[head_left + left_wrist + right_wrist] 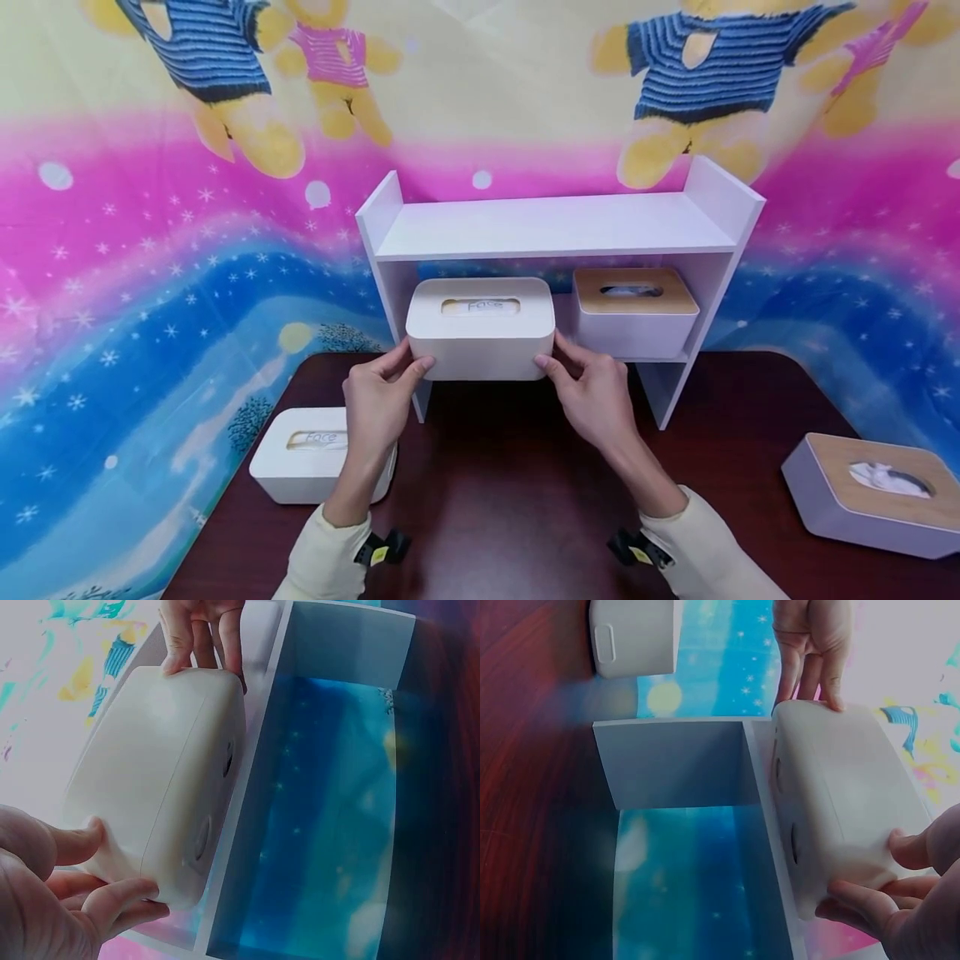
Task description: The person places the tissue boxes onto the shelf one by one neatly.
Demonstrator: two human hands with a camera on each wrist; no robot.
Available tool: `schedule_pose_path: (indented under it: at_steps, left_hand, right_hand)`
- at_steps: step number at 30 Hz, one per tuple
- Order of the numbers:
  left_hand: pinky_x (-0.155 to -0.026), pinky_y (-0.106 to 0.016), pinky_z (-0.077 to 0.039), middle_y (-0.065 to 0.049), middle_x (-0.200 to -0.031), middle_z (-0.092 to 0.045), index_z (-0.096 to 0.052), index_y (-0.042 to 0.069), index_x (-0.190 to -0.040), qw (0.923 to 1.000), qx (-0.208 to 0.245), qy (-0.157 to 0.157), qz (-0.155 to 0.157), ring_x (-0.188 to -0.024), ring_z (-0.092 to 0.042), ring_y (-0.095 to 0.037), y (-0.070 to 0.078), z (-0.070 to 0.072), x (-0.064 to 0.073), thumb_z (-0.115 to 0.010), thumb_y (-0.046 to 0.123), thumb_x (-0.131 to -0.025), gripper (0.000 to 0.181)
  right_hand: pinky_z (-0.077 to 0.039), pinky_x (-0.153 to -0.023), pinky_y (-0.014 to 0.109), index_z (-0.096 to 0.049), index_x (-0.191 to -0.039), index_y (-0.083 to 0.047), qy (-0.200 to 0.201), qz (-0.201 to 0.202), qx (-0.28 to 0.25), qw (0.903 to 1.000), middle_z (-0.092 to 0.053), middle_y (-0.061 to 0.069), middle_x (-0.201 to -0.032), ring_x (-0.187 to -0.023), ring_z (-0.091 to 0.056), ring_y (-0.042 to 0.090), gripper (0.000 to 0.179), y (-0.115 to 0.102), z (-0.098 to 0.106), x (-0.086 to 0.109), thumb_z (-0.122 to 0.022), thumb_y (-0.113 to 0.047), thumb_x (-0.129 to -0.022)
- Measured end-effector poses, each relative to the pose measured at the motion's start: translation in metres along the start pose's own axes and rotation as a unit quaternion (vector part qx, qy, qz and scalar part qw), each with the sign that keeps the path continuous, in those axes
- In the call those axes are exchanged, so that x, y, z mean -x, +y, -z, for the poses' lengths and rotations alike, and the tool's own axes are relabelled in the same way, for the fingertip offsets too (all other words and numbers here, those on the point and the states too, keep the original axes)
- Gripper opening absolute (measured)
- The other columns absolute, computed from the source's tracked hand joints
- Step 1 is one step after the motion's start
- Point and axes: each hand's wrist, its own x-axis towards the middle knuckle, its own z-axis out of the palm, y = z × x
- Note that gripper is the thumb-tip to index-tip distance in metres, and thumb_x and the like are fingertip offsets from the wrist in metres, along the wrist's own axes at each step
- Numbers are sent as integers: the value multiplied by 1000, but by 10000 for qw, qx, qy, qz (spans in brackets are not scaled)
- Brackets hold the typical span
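A white tissue box (482, 354) labelled "Face" is gripped at both ends, at the front of the white shelf's (555, 227) middle level. My left hand (378, 400) pinches its left end, thumb on the front face. On the right end, my right hand (596, 392) grips the same way. In the left wrist view, the box (150, 765) overlaps the shelf board's edge, its underside slots showing. Beside it on that level sits a wood-topped tissue box (636, 333).
Another white "Face" tissue box (300, 479) lies on the dark table (517, 517), behind my left wrist. A second wood-topped box (862, 512) stands at the table's right edge. A patterned cloth (480, 100) hangs behind the shelf.
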Motion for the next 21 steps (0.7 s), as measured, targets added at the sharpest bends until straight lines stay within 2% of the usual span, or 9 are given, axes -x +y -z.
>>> schedule_pose_path:
  at_steps: [2, 4, 5, 8, 11, 13, 15, 16, 21]
  left_hand:
    - [-99, -42, -61, -12, -139, -71, -71, 16, -140, 10000, -51, 47, -3, -124, -73, -24, -2, -2, -3, -87, 27, -93, 51]
    - [-98, -43, -61, -12, -139, -71, -71, 16, -140, 9999, -116, 89, -14, -123, -73, -24, -4, -5, -6, -86, 27, -94, 51]
    - [-98, -43, -61, -13, -138, -71, -70, 15, -140, 9999, -131, 103, -18, -122, -74, -24, -5, -6, -7, -86, 26, -94, 50]
    - [-97, -42, -62, -14, -137, -72, -71, 15, -140, 9997, -201, 133, -36, -120, -75, -24, -6, -8, -11, -85, 26, -95, 49]
    - [-97, -43, -62, -14, -136, -73, -71, 16, -140, 9997, -203, 114, -25, -120, -75, -24, -8, -11, -14, -85, 26, -95, 48]
    - [-98, -43, -62, -14, -137, -72, -71, 17, -140, 9997, -199, 103, 9, -121, -74, -24, -8, -12, -16, -85, 27, -95, 48]
    - [-99, -43, -61, -13, -138, -72, -71, 18, -141, 9998, -165, 100, 68, -122, -74, -24, -9, -14, -18, -85, 27, -95, 48]
    - [-99, -43, -61, -14, -138, -72, -71, 17, -141, 9998, -152, 108, 93, -123, -74, -24, -10, -14, -19, -85, 27, -95, 48]
    - [-100, -42, -61, -15, -137, -72, -71, 15, -141, 9997, -90, 158, 158, -123, -73, -25, -10, -18, -24, -84, 26, -95, 48]
  right_hand:
    - [-55, -70, 33, -66, -146, -13, 34, -11, 0, 10000, -71, 18, -135, -86, -75, 20, 53, 1, -3, -3, -81, -30, -98]
    - [-45, -59, 29, -66, -146, -14, 44, -26, -36, 10000, -72, 19, -133, -66, -61, 18, 53, 2, -5, -6, -81, -31, -98]
    - [-40, -55, 29, -66, -146, -14, 50, -25, -50, 10000, -72, 19, -133, -61, -54, 18, 53, 2, -6, -7, -81, -31, -98]
    - [-39, -55, 26, -66, -145, -13, 75, 0, -62, 10000, -71, 18, -134, -67, -63, 19, 53, 4, -8, -12, -81, -31, -98]
    - [-37, -53, 27, -66, -145, -12, 78, -1, -110, 9999, -71, 18, -135, -64, -61, 21, 52, 5, -10, -15, -81, -30, -98]
    - [-36, -50, 26, -66, -145, -11, 67, -5, -128, 9999, -71, 17, -136, -58, -57, 18, 52, 6, -11, -17, -80, -29, -99]
    - [-30, -47, 28, -66, -146, -11, 33, -24, -164, 9999, -70, 17, -137, -50, -38, 15, 52, 7, -12, -19, -80, -30, -99]
    - [-29, -46, 28, -66, -146, -11, 21, -26, -157, 9999, -70, 17, -137, -49, -35, 14, 52, 7, -13, -20, -79, -30, -100]
    - [-29, -45, 29, -65, -147, -12, -27, -87, -139, 9999, -74, 18, -132, -47, -35, 13, 52, 6, -14, -26, -78, -31, -101]
